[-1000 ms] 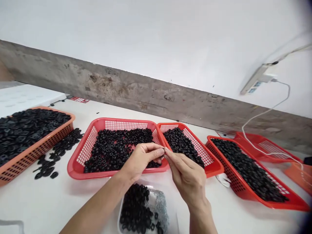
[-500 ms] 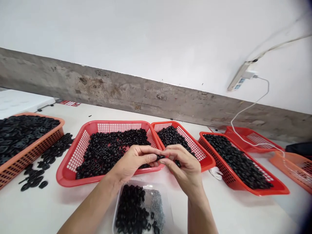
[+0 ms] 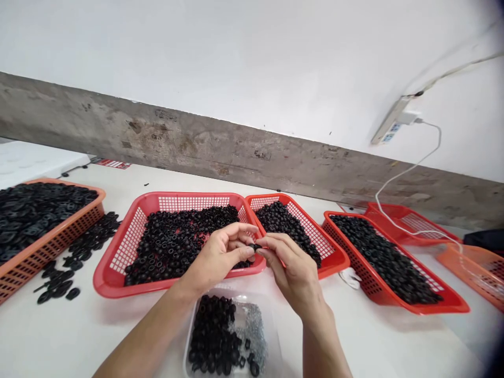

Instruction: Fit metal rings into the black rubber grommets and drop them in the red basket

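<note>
My left hand (image 3: 220,253) and my right hand (image 3: 292,268) meet above the front right corner of a red basket (image 3: 118,290) of black rings. Between their fingertips is a small black part (image 3: 255,247), pinched from both sides; its exact shape is mostly covered by the fingers. Below my hands stands a clear plastic box (image 3: 275,336). Black ring-like parts (image 3: 212,336) fill its left side, and tiny shiny clear or silvery pieces (image 3: 254,325) lie on its right. Just behind my right hand, a second red basket (image 3: 334,262) holds more small black parts.
At the right, a red basket (image 3: 452,304) full of black parts stands before another red basket (image 3: 401,212) and an orange one (image 3: 472,273). An orange basket (image 3: 79,226) and loose black pieces (image 3: 59,281) lie left. A white cable (image 3: 394,178) hangs from a power strip (image 3: 394,121).
The fingers of my left hand have lifted and spread somewhat around the small black part. My right hand has shifted slightly left, and the view has moved a little.
</note>
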